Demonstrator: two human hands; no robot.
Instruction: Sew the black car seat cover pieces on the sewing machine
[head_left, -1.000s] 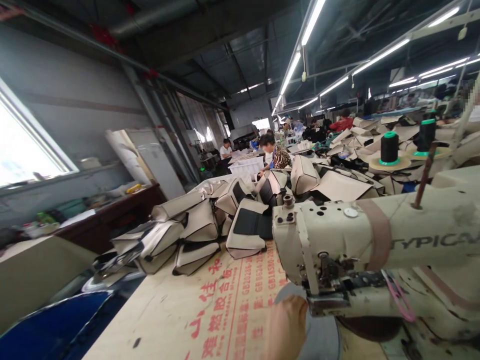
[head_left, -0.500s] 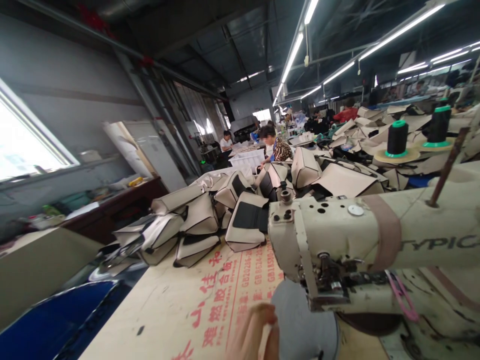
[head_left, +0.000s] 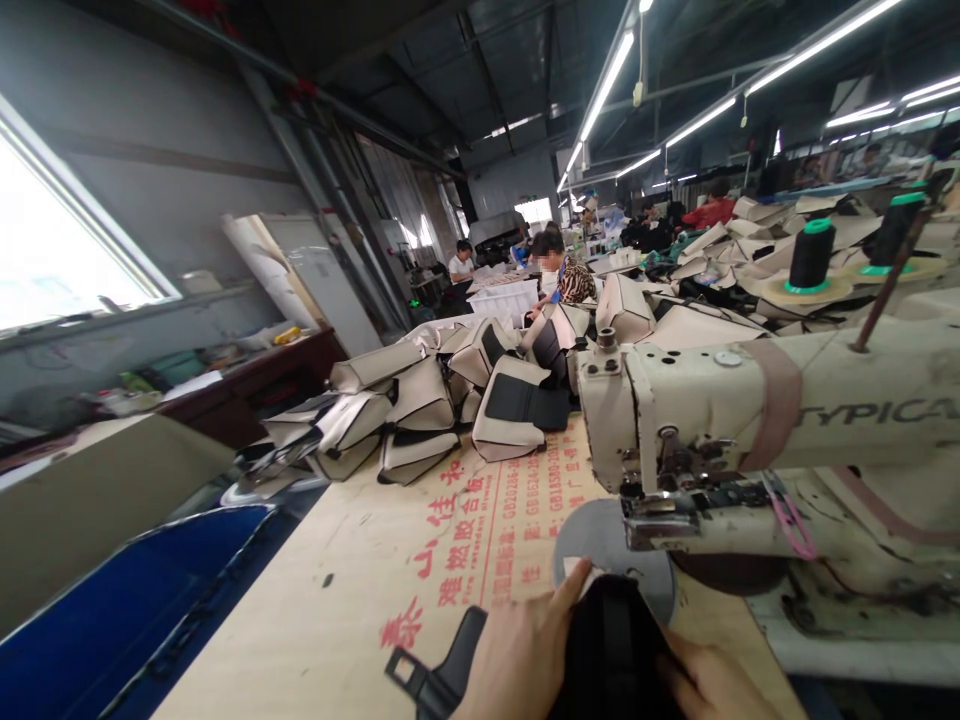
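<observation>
My left hand (head_left: 521, 645) grips the far left edge of a black sewn piece (head_left: 611, 650), its thumb stretched along the top. My right hand (head_left: 709, 680) is closed on the right side of the same piece, with part of its fingers hidden behind the black material. A small pale corner shows beside the left thumb. Out past the left wrist sticks a black flap (head_left: 442, 670) with a rectangular cut-out; whether it joins the piece is hidden. Beyond the hands stands the sewing machine (head_left: 675, 420), with a round grey plate (head_left: 592, 530) lying at its head.
Beige and black sewn covers (head_left: 420, 395) are heaped along the back of the plywood table (head_left: 360, 560). A blue-lined bin (head_left: 150, 610) stands left of the table. Black thread spools (head_left: 811, 258) rise behind the machine. A co-worker (head_left: 566, 270) sits beyond the heap.
Both hands have come into view with the black piece between them; earlier only one blurred hand showed near the grey plate. The view has shifted slightly, moving the scene right and up.
</observation>
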